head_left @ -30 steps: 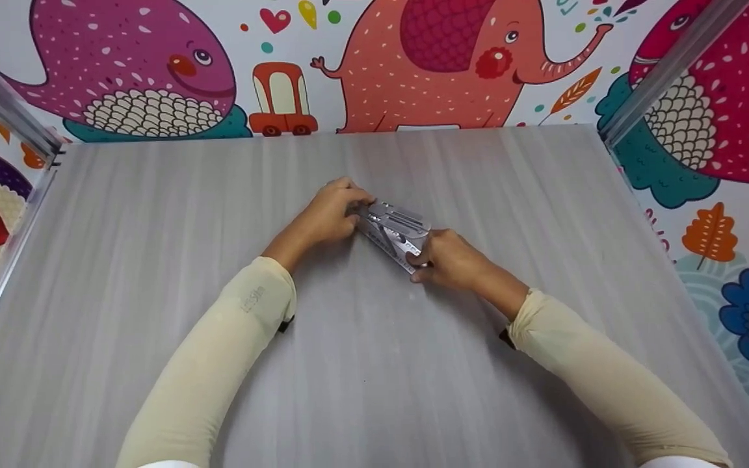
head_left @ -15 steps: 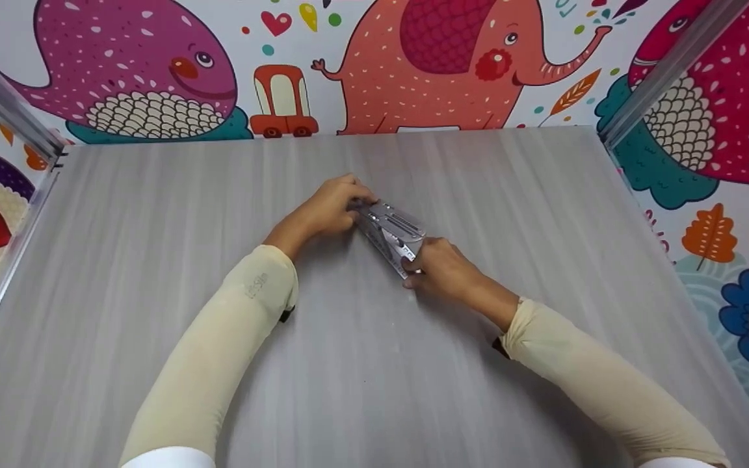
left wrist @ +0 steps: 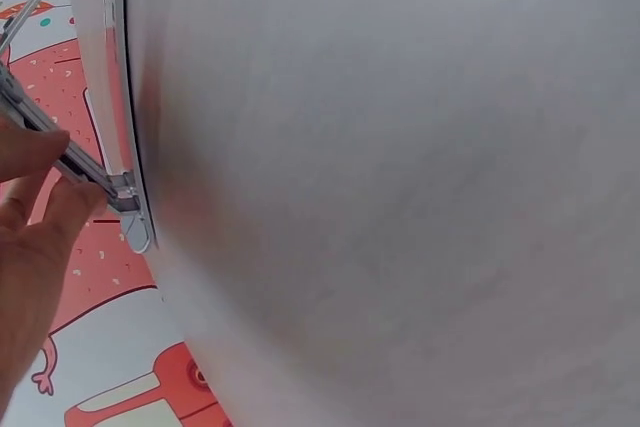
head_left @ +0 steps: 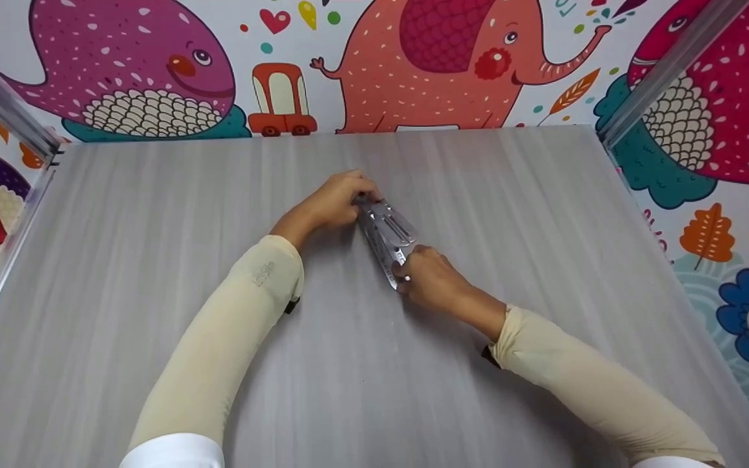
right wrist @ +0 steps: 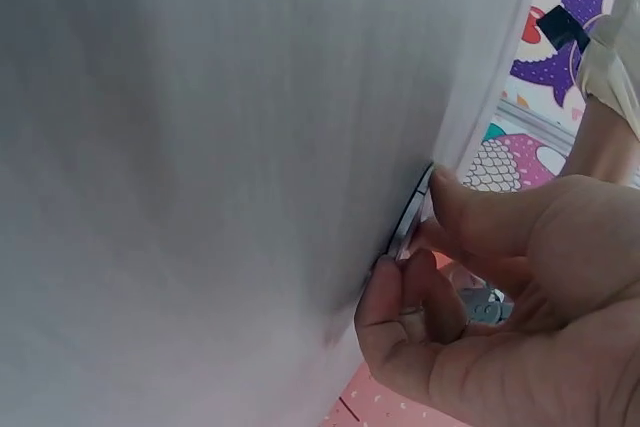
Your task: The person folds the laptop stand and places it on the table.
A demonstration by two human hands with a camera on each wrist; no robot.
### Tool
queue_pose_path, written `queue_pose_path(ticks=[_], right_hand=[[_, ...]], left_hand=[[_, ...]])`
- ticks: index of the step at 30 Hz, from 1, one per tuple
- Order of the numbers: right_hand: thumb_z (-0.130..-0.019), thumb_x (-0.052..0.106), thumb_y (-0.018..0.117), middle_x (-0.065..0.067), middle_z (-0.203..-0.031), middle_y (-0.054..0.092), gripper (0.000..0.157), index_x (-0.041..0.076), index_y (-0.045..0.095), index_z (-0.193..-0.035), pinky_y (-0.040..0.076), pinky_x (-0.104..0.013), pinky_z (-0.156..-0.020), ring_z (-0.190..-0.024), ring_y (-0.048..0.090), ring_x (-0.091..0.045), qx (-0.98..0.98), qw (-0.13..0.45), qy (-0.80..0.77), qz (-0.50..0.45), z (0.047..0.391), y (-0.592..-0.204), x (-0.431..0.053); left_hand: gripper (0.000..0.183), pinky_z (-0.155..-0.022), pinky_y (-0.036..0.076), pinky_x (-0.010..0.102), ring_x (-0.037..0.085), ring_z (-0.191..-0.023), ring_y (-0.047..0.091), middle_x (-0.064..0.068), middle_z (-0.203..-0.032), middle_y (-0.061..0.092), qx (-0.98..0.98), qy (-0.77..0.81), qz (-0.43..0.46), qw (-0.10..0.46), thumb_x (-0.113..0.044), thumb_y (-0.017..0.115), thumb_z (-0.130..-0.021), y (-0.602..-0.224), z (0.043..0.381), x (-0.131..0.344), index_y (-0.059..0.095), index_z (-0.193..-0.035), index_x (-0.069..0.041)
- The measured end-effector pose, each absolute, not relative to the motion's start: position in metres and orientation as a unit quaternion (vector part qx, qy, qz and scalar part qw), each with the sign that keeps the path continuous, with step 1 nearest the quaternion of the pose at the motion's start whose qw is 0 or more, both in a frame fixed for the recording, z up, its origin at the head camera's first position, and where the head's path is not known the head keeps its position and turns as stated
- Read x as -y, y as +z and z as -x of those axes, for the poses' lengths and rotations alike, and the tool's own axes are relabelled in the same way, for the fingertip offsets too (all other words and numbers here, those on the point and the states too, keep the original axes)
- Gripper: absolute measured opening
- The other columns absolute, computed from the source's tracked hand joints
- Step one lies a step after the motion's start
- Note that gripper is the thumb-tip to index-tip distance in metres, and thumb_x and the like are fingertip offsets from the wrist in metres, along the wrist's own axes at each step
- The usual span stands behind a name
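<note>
From where I stand, with the painted wall [head_left: 439,84] as twelve o'clock, a silvery hinged device [head_left: 390,224] sits a little on the twelve o'clock side of the grey table [head_left: 322,390]'s middle, between both hands. It looks like some folding stand, though I couldn't swear to it. The left hand [head_left: 339,198] has thumb and fingers pinching a bar at the far end, close to a hinge [left wrist: 125,187]. The right hand [head_left: 436,279] pinches the near end between thumb and curled fingers, low by the tabletop.

To handle it well, I'd say, the left pinch should steady the hinged end while the right works gently, its force following the fold and not twisting across it (thin metal bites, so fingertips belong outside the gap between plates).

The long axis slants from about eleven o'clock to five: the left hand's end points toward the wall, the right's toward the person. Its underside seems to touch the table.
</note>
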State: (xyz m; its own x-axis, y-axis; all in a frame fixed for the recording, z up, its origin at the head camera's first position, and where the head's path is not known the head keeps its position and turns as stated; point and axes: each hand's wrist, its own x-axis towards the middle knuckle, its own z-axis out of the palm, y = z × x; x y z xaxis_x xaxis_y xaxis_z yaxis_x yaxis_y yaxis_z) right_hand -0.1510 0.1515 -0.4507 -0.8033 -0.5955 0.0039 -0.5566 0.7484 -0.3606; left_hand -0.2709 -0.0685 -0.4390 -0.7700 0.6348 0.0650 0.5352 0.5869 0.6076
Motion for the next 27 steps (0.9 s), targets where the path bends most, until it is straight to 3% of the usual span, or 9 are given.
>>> queue_pose_path(ticks=[11, 27], right_hand=[[-0.081, 0.004, 0.081, -0.020, -0.091, 0.073, 0.015, 0.004, 0.081, -0.096, 0.056, -0.052, -0.072, -0.086, 0.066, -0.035, -0.947, 0.068, -0.202, 0.240, 0.145, -0.450, -0.141], [-0.080, 0.003, 0.079, -0.016, -0.075, 0.069, 0.006, 0.006, 0.075, -0.076, 0.055, -0.055, -0.068, -0.077, 0.066, -0.038, -0.951, 0.039, -0.222, 0.209, 0.140, -0.452, -0.127]], left_hand=[[0.053, -0.100, 0.051, 0.041, 0.026, -0.105, 0.060, 0.013, -0.112, 0.066, -0.882, 0.339, -0.313, 0.099, 0.020, 0.047, -0.081, -0.441, 0.277, 0.063, 0.076, -0.116, -0.007], [0.050, -0.106, 0.050, 0.036, 0.021, -0.108, 0.061, 0.008, -0.116, 0.067, -0.863, 0.391, -0.299, 0.116, 0.021, 0.047, -0.084, -0.445, 0.288, 0.054, 0.077, -0.111, -0.008]])
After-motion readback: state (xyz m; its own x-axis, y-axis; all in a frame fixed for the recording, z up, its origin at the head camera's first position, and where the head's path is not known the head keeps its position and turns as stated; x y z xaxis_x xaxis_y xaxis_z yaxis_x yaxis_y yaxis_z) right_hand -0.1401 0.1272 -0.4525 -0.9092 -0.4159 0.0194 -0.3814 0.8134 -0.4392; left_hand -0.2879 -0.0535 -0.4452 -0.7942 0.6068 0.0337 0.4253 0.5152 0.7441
